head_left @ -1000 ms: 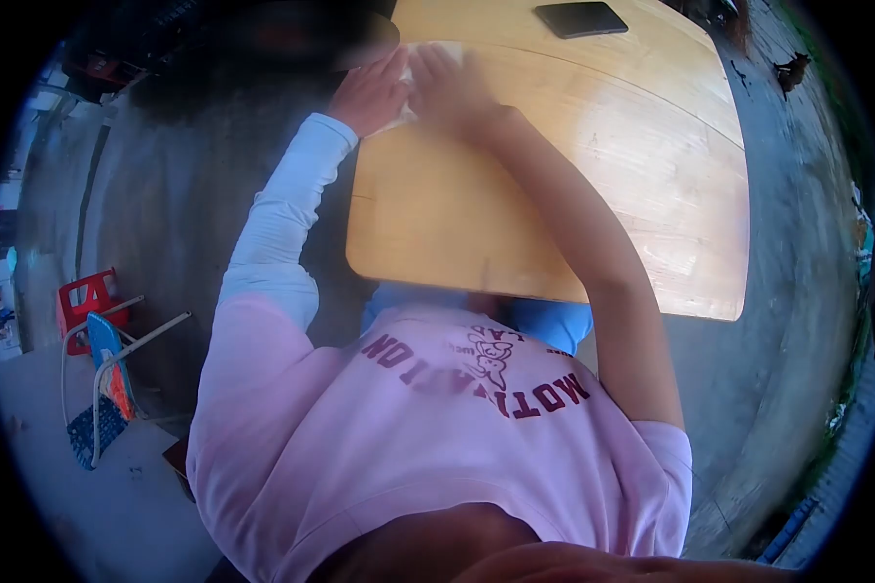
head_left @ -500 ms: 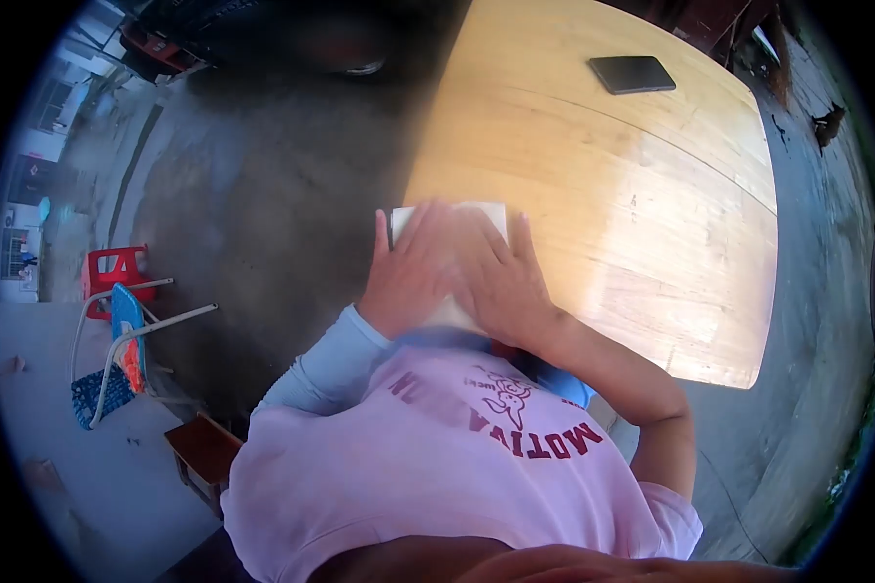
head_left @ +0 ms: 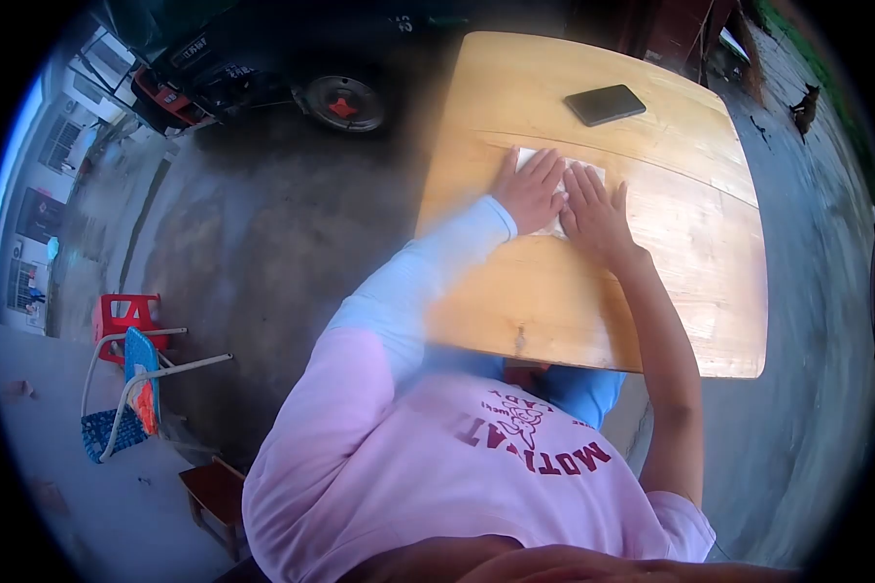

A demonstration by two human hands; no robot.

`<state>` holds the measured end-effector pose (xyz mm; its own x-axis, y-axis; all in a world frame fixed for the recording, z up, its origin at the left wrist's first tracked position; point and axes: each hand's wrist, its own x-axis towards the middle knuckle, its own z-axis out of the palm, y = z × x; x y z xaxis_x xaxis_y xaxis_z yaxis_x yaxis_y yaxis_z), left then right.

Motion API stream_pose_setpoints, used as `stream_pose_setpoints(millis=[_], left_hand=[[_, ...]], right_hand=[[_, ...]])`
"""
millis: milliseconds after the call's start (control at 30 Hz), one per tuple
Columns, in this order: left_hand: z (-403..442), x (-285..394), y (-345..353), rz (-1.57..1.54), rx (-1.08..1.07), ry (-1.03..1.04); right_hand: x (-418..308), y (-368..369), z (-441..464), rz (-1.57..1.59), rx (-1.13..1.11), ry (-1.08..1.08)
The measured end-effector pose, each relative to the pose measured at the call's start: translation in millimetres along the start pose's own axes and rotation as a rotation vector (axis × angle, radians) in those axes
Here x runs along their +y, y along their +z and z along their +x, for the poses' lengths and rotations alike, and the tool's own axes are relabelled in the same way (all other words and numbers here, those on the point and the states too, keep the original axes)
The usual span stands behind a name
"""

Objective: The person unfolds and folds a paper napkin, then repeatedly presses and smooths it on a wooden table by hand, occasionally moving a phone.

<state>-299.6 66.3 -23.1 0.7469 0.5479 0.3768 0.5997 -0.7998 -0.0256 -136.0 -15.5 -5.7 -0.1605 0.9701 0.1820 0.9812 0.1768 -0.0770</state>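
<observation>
A white cloth or paper (head_left: 557, 226) lies flat on the wooden table (head_left: 515, 301), partly hidden beneath both hands. My left hand (head_left: 533, 191), its arm in a pale sleeve, rests palm down on the left part of it with fingers extended. Beside it, my right hand (head_left: 596, 214) presses on the right part, fingers stretched and the thumb side close to my left hand. Neither hand is gripping the cloth. A dark phone (head_left: 605, 105) lies farther back on the table, beyond the fingertips.
A dark vehicle with a wheel (head_left: 345, 104) stands beyond the table at the upper left. On the left are a red stool (head_left: 126, 316), a blue chair (head_left: 138, 360) and a small brown stool (head_left: 214, 494). An animal (head_left: 804, 110) is at the upper right.
Both hands and the white cloth have moved from the table's near left edge forward and right onto its middle. The camera view has shifted too. The phone stays on the table.
</observation>
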Motion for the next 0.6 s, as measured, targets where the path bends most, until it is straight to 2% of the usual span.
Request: stream_pose_setpoints(millis=[100, 167, 300, 433, 600], left_hand=[[-44.5, 39.4, -32.0, -0.124, -0.014, 0.025], [-75.2, 66.0, -57.8, -0.183, -0.101, 0.037], [-98.9, 82.3, -90.2, -0.338, -0.259, 0.152], [-59.7, 73.3, -66.7, -0.299, -0.232, 0.247], [20.7, 64.4, -15.6, -0.150, -0.027, 0.175]], right_hand=[[-27.5, -17.4, -62.2, 0.048, 0.022, -0.029], [-53.4, -37.4, -104.0, 0.093, 0.025, -0.033], [-80.5, -55.5, -149.6, 0.171, -0.099, 0.071], [-53.1, -44.7, -138.1, 0.191, 0.064, 0.080], [26.2, -31.5, -73.4, 0.104, -0.031, 0.166]])
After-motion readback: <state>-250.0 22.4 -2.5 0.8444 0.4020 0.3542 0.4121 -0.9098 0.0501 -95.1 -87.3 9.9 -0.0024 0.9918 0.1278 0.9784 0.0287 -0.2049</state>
